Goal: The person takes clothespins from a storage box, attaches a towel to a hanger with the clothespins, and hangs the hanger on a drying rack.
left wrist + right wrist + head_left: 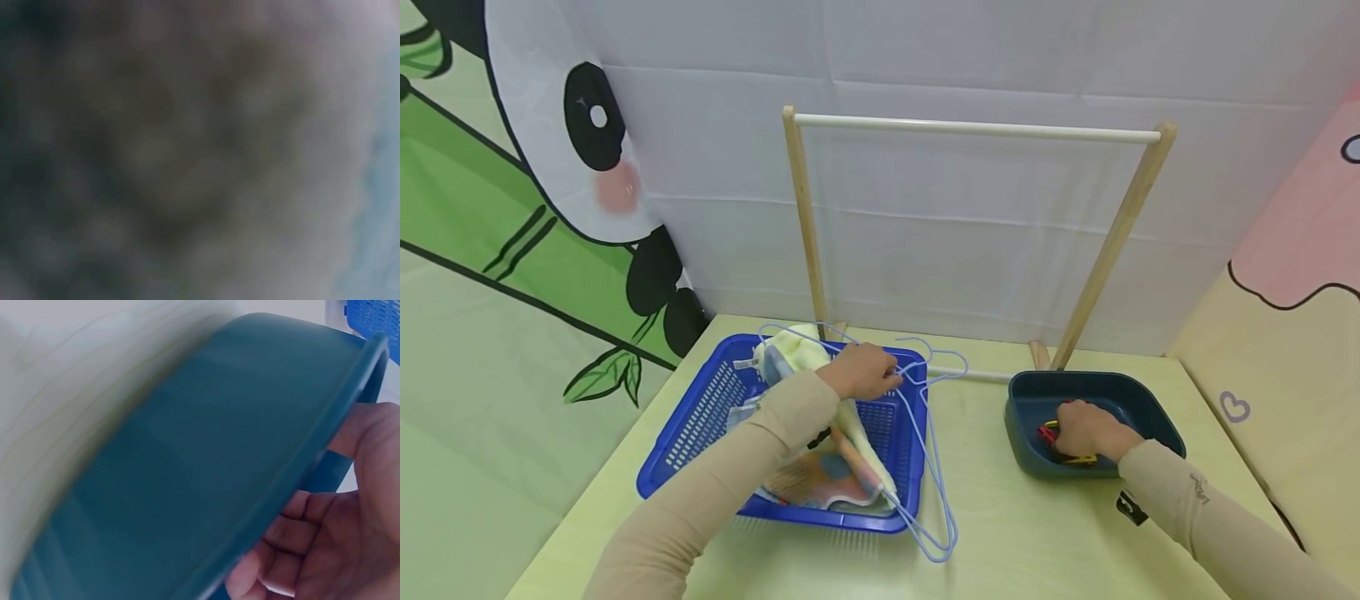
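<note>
In the head view my left hand grips light blue wire hangers near their necks, over the blue basket. Their hooks stick out past the fingers, and the lower ends hang over the basket's right rim. Under the forearm lies a pale yellow, patterned towel, partly hidden by the sleeve. My right hand reaches down into a dark teal basin, fingers among red and yellow clips. In the right wrist view, the basin wall hides the fingertips. The left wrist view is a dark blur.
Behind the basket and basin stands a rack with wooden posts and a white top bar. A lower white bar runs near the table's back. Printed cloth walls enclose the light wooden table.
</note>
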`<state>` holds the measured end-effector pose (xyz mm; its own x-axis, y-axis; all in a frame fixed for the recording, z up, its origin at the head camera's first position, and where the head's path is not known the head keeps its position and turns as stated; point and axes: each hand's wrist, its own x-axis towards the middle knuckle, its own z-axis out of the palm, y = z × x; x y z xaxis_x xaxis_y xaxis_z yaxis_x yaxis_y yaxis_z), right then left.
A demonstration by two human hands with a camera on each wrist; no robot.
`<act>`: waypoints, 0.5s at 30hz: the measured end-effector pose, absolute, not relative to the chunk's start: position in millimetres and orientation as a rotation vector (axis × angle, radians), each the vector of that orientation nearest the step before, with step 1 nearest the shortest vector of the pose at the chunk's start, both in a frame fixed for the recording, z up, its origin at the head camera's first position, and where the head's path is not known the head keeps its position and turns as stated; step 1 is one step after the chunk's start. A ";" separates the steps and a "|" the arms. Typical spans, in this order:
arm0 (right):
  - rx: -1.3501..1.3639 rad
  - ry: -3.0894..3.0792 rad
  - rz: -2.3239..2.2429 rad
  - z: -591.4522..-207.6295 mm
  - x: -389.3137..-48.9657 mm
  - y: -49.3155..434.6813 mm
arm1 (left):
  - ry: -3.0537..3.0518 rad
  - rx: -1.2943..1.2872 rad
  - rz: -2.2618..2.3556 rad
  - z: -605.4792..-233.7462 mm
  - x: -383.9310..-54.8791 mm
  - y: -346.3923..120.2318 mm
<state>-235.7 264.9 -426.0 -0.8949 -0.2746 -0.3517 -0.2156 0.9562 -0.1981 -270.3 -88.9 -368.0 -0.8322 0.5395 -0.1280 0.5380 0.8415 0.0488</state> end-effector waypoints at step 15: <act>-0.398 2.708 -0.388 -426.8 -234.5 270.1 | 2.847 0.900 0.157 -361.9 -270.0 -96.1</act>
